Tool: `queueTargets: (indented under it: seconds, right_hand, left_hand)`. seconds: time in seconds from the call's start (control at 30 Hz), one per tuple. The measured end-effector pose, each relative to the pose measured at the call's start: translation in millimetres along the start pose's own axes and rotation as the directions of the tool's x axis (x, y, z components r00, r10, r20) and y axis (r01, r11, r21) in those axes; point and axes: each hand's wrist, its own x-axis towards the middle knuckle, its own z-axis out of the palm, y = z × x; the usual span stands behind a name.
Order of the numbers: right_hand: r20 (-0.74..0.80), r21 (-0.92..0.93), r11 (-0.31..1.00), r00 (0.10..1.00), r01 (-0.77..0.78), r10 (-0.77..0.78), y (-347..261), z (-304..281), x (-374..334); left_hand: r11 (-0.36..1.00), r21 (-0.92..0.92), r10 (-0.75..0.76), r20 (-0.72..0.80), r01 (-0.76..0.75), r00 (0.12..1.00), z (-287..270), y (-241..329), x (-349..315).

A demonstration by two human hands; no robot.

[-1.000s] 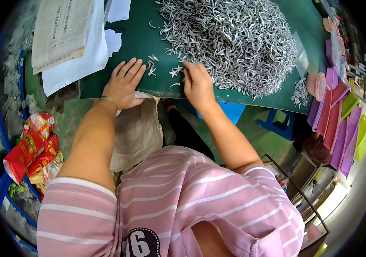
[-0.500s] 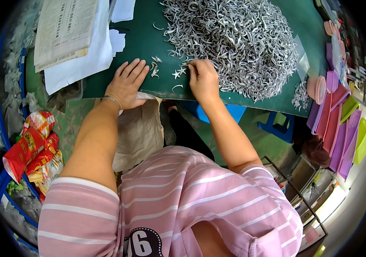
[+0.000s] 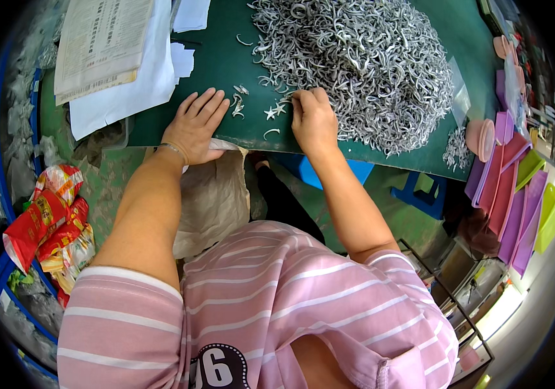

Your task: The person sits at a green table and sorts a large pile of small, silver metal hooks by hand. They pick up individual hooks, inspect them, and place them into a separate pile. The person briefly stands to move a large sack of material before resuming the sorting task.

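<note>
A large heap of small silvery curved pieces (image 3: 368,71) covers the far right of the green table (image 3: 219,58). At the heap's near left edge my right hand (image 3: 316,122) is closed, thumb and fingertips pinched together. Silvery bits lie against its fingertips, and whatever is between them is hidden. My left hand (image 3: 194,128) rests flat at the table's near edge with its fingers spread, holding nothing. Between the hands lie star-shaped silvery pieces (image 3: 274,111), a short row of loose curved pieces (image 3: 238,104) and a single curved piece (image 3: 271,132).
Printed sheets (image 3: 99,48) and white paper lie at the far left. A pale cloth sack (image 3: 212,201) hangs below the table edge. Blue stools (image 3: 420,192) stand underneath. Pink bowls (image 3: 480,138) and coloured trays (image 3: 514,207) are at right; red packaging bags (image 3: 47,220) at left.
My right hand has shifted very slightly right, with its fingers still pinched. The left hand stays flat in its place. The whole view has moved a little.
</note>
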Motion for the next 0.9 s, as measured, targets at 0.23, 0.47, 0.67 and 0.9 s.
queueTargets:
  seconds: [0.23,0.47,0.67,0.9]
  right_hand:
    - [0.17,-0.201,0.979,0.984,-0.024,0.059,-4,1,13]
    - [0.011,-0.112,0.992,0.998,0.066,-0.065,5,-10,8]
    - [0.108,-0.202,0.979,0.994,0.032,-0.01,0,-1,5]
    - [0.097,-0.076,0.989,0.988,0.13,-0.123,1,-5,7]
  left_hand:
    - [1.0,-0.001,-0.013,0.01,0.013,1.0,-1,0,0]
    - [1.0,-0.023,0.012,-0.03,-0.013,0.999,1,-1,0]
    - [0.999,-0.028,0.017,-0.043,-0.018,0.999,2,-1,-1]
    - [1.0,-0.012,0.007,-0.013,-0.007,1.0,0,-1,-1]
